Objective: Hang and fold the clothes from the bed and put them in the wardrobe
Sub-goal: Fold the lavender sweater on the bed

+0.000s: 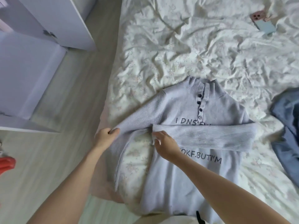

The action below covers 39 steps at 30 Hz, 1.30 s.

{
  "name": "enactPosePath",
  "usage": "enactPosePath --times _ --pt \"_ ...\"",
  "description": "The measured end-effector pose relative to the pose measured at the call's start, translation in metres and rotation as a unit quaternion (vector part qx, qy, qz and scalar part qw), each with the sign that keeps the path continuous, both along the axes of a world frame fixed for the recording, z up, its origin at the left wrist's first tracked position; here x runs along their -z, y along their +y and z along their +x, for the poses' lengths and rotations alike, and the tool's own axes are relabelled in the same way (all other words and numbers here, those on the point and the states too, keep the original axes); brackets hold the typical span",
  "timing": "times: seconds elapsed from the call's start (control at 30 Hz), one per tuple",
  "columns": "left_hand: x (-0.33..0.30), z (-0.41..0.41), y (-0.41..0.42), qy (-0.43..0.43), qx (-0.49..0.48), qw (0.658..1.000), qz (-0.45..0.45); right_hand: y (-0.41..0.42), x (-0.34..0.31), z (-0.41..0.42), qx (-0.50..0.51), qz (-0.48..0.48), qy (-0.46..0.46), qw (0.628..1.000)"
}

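Observation:
A light grey knit sweater with dark buttons and black lettering lies face up on the bed. One sleeve is folded straight across the chest. The other sleeve runs out to the bed's left edge, where my left hand grips it at its bend. My right hand rests on the sweater's front at the cuff of the folded sleeve, fingers spread; whether it pinches the fabric I cannot tell. The white wardrobe stands at the left with its door open.
Blue denim clothing lies at the bed's right edge. A phone rests on the crumpled sheet at the far right. A red object sits on the pale wooden floor at the left.

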<state>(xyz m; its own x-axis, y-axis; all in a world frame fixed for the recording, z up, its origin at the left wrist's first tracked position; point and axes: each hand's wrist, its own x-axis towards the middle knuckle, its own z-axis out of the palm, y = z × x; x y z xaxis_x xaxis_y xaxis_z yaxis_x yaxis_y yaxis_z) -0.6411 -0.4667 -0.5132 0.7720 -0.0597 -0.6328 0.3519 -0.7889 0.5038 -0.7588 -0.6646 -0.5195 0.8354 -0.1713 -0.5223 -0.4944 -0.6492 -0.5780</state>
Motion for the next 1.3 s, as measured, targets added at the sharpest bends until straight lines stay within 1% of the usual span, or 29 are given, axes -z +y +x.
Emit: enactPosePath --times 0.07,0.1,0.13,0.17,0.23,0.27,0.3,0.33,0.37,0.4,0.43,0.47,0.5,0.53,0.57,0.6,0.67,0.7,0.73,0.77,0.8,0.83,0.9,1.0,1.03,1.07,1.13,1.23,1.3 --pt "-0.018 0.008 0.010 0.084 0.035 0.995 -0.046 0.018 -0.004 0.011 0.059 0.085 -0.011 0.995" --pt "-0.025 0.007 0.011 0.092 0.064 0.991 -0.068 0.025 -0.006 0.015 0.118 0.151 -0.006 0.981" --pt "-0.031 0.005 0.008 0.082 0.098 0.987 -0.094 0.031 -0.008 0.019 0.185 0.226 0.006 0.957" --pt "-0.038 -0.001 0.005 0.072 0.131 0.981 -0.126 0.036 -0.010 0.025 0.250 0.295 0.030 0.922" --pt "-0.049 -0.018 -0.010 0.132 0.193 0.956 -0.177 0.032 -0.011 0.034 0.350 0.385 0.100 0.848" --pt "-0.051 -0.028 -0.019 0.171 0.233 0.939 -0.185 0.026 -0.012 0.037 0.366 0.400 0.132 0.830" --pt "-0.054 -0.038 -0.028 0.212 0.279 0.916 -0.196 0.019 -0.011 0.038 0.358 0.395 0.159 0.831" --pt "-0.051 -0.045 -0.034 0.251 0.322 0.891 -0.198 0.013 -0.010 0.038 0.341 0.378 0.178 0.842" --pt "-0.047 -0.050 -0.038 0.285 0.338 0.874 -0.203 0.009 -0.010 0.038 0.317 0.355 0.188 0.859" --pt "-0.044 -0.052 -0.041 0.322 0.330 0.864 -0.201 0.005 -0.009 0.036 0.290 0.327 0.193 0.879" --pt "-0.043 -0.052 -0.042 0.352 0.299 0.864 -0.202 0.003 -0.009 0.035 0.270 0.296 0.189 0.897" --pt "-0.039 -0.051 -0.045 0.350 0.258 0.878 -0.197 0.000 -0.009 0.032 0.268 0.268 0.176 0.909" --pt "-0.035 -0.048 -0.047 0.310 0.210 0.908 -0.187 -0.001 -0.008 0.031 0.278 0.255 0.163 0.912" --pt "-0.030 -0.043 -0.049 0.241 0.162 0.942 -0.165 -0.003 -0.008 0.030 0.294 0.263 0.155 0.906" --pt "-0.025 -0.036 -0.051 0.173 0.109 0.968 -0.146 -0.004 -0.009 0.027 0.308 0.288 0.152 0.894" --pt "-0.021 -0.029 -0.055 0.122 0.062 0.981 -0.134 -0.007 -0.011 0.023 0.317 0.322 0.151 0.879" --pt "-0.015 -0.016 -0.066 0.087 0.027 0.988 -0.127 -0.012 -0.014 0.011 0.318 0.381 0.147 0.856" --pt "-0.013 -0.011 -0.073 0.078 0.054 0.988 -0.124 -0.014 -0.014 0.005 0.316 0.402 0.142 0.848" --pt "-0.013 -0.009 -0.083 0.044 0.120 0.985 -0.113 -0.018 -0.015 -0.002 0.317 0.419 0.135 0.840" --pt "-0.013 -0.009 -0.097 -0.011 0.215 0.971 -0.100 -0.023 -0.014 -0.009 0.323 0.430 0.127 0.833" --pt "-0.014 -0.009 -0.110 -0.073 0.312 0.943 -0.085 -0.026 -0.013 -0.013 0.326 0.436 0.120 0.830" --pt "-0.014 -0.010 -0.125 -0.119 0.401 0.906 -0.072 -0.032 -0.012 -0.018 0.328 0.440 0.115 0.828" --pt "-0.012 -0.004 -0.148 -0.141 0.531 0.835 -0.031 -0.041 -0.012 -0.025 0.325 0.458 0.111 0.820" --pt "-0.004 0.006 -0.178 -0.152 0.650 0.742 0.061 -0.055 -0.010 -0.040 0.322 0.494 0.123 0.798" --pt "-0.002 0.008 -0.189 -0.169 0.676 0.713 0.083 -0.060 -0.008 -0.046 0.324 0.493 0.129 0.797" --pt "-0.002 0.009 -0.196 -0.183 0.688 0.695 0.101 -0.063 -0.007 -0.051 0.325 0.480 0.139 0.803" --pt "0.000 0.010 -0.209 -0.190 0.688 0.688 0.131 -0.071 -0.004 -0.063 0.336 0.418 0.167 0.827" --pt "0.004 0.015 -0.214 -0.213 0.658 0.698 0.186 -0.086 0.003 -0.080 0.313 0.279 0.218 0.881" --pt "0.008 0.018 -0.216 -0.229 0.639 0.702 0.215 -0.098 0.002 -0.093 0.312 0.228 0.243 0.890"
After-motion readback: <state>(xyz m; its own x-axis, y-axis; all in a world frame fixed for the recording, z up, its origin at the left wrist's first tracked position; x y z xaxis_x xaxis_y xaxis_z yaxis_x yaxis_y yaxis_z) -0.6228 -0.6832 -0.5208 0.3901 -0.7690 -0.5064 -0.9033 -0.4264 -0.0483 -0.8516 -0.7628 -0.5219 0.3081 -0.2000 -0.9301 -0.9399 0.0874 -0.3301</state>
